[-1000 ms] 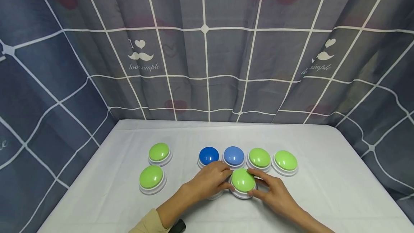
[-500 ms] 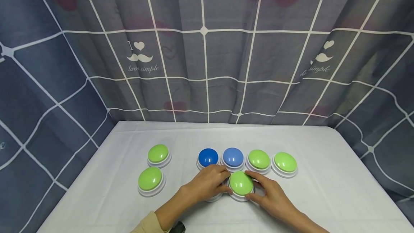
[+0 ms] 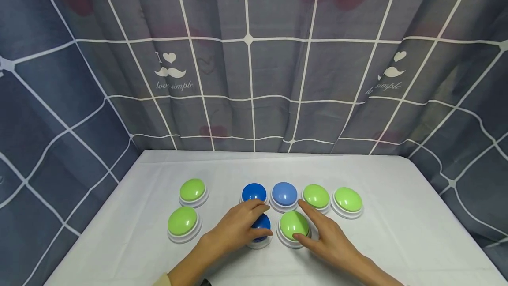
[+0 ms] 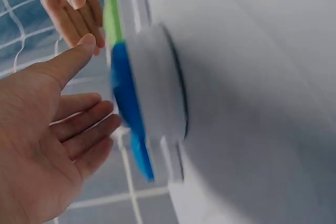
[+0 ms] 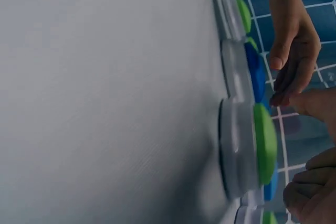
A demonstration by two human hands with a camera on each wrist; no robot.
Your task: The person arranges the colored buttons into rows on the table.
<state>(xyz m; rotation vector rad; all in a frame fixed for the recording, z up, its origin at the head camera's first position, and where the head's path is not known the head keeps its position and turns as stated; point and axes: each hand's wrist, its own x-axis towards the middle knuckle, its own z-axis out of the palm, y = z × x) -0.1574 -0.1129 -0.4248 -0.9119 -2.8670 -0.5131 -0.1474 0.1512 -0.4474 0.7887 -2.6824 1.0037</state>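
A green dome push button on a white round base sits in the near row. Around its right side my right hand holds its thumb and fingers spread, a small gap from the dome in the right wrist view. Left of that green button is a dark blue push button, partly hidden by my left hand. In the left wrist view my left fingers are loosely extended beside the blue dome, gripping nothing.
Behind the hands stand a dark blue button, a light blue button and two green buttons, one beside the other. Two more green buttons lie at left. A checked curtain surrounds the white table.
My left hand has moved left off the near green button, uncovering part of the dark blue one. My right fingers have spread and come away from the green button.
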